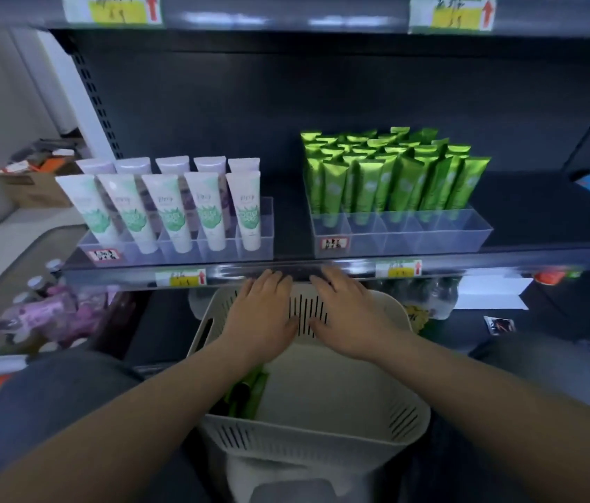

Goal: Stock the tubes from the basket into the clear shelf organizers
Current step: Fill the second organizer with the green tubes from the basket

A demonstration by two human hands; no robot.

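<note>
**Left hand** (262, 317): flat, palm down, fingers straight and close together, holding nothing; fingertips up at the shelf lip (297, 273).

**Right hand** (349, 317): same pose, empty; just beside the left, thumbs near each other but apart.

**Both hands:** over the far half of the basket (322, 442), above its slotted far wall. Resting on the rim or hovering: cannot tell.

**Tubes** (248, 388): green, loose on the basket floor. Back toward the body from the left hand, directly under the left forearm; well off to the left of the right hand. Long axis roughly along that forearm, pointing away from the body and slightly rightward. Left hand the nearer; probably calls for a pull back and down to reach them.

**Right organizer** (413, 235): beyond and above the right hand. Packed at the back with upright green stock (395, 176); front cells apparently vacant. Likely destination, judging by colour.

**Left organizer** (264, 226): beyond the left hand and leftward; two rows of upright white tubes (174, 212).

**Hidden or unclear:**
- Tube count in the basket, with the forearm covering part of the pile.
- Cap ends not distinguishable.
- A dark shape among the tubes, unidentified.
- Print on organizer labels and shelf tags blurred, unreadable.
</note>
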